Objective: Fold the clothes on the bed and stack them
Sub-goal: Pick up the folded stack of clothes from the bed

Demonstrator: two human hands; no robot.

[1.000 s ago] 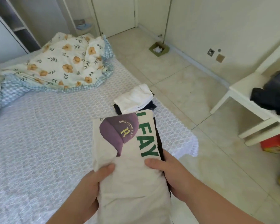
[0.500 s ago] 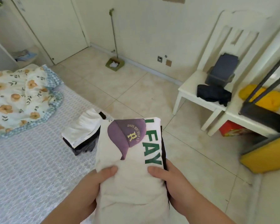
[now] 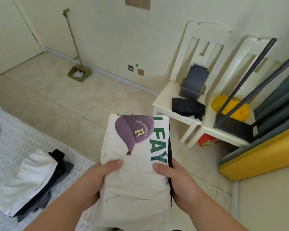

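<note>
You hold a folded cream T-shirt (image 3: 135, 164), printed with a purple cap and green letters, up in front of you over the edge of the bed (image 3: 10, 147), with a dark garment (image 3: 170, 164) showing as a thin strip along its right side. Your left hand (image 3: 93, 180) grips its left edge and your right hand (image 3: 175, 179) its right edge, thumbs on top and fingers curled underneath. A stack of folded clothes (image 3: 32, 180), white on top of dark, lies on the bed at your lower left, and two white chairs (image 3: 178, 90) bearing dark items stand against the wall ahead on the right.
</note>
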